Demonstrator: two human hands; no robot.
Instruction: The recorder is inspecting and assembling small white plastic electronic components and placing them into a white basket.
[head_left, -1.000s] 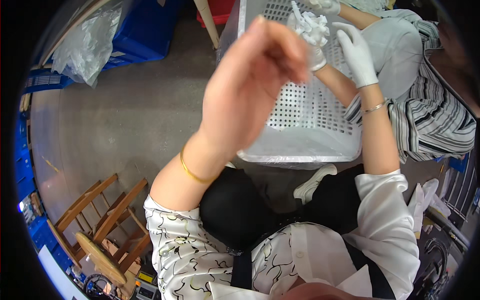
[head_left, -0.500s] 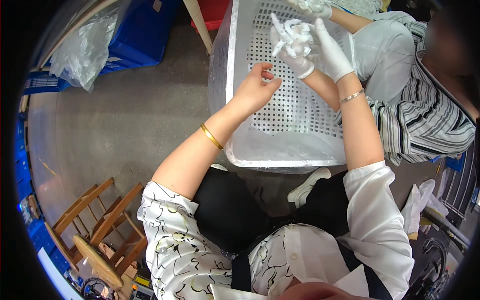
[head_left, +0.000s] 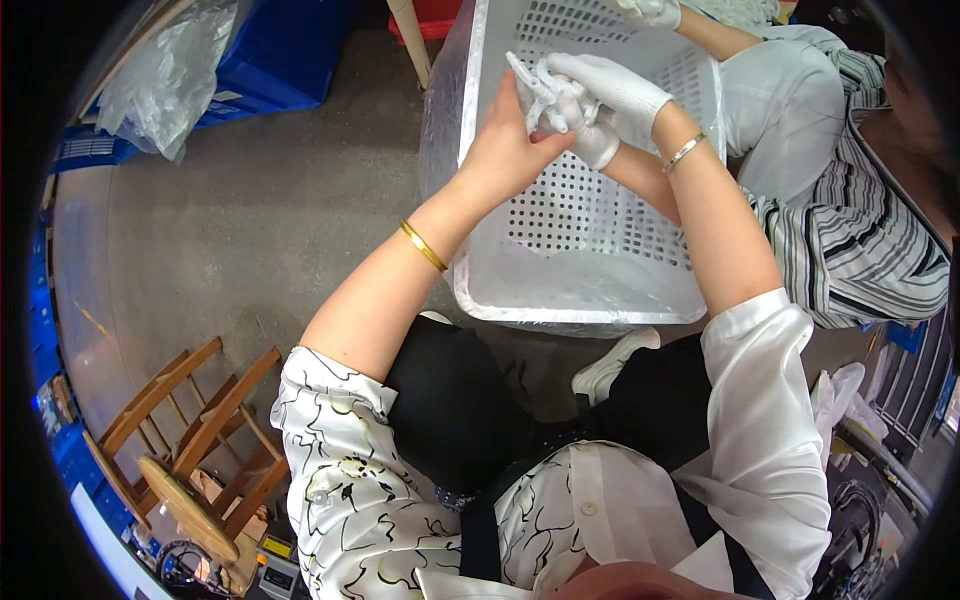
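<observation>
Over a white perforated plastic crate (head_left: 590, 312), a bunch of small white plastic pieces (head_left: 546, 96) rests in a co-worker's white-gloved hand (head_left: 598, 145). My bare left hand (head_left: 500, 150) is cupped round the near left side of the bunch, its thumb against the pieces and its other fingers partly hidden behind them. From the right, my right hand (head_left: 618, 88), in a white knitted glove, closes over the top of the same bunch. How its fingertips lie on the pieces is only partly visible. The exact kind of these pieces cannot be made out.
At right, a person in a striped shirt (head_left: 890, 240) sits against the crate, their other gloved hand (head_left: 650, 10) at its far edge. Blue bins (head_left: 285, 70) and a clear plastic bag (head_left: 170, 90) are at upper left. Wooden chair frames (head_left: 200, 420) stand at lower left.
My left hand has moved up and forward onto the white pieces. My right hand has swung left over them. The co-worker's hand with the bunch has shifted slightly toward me and left.
</observation>
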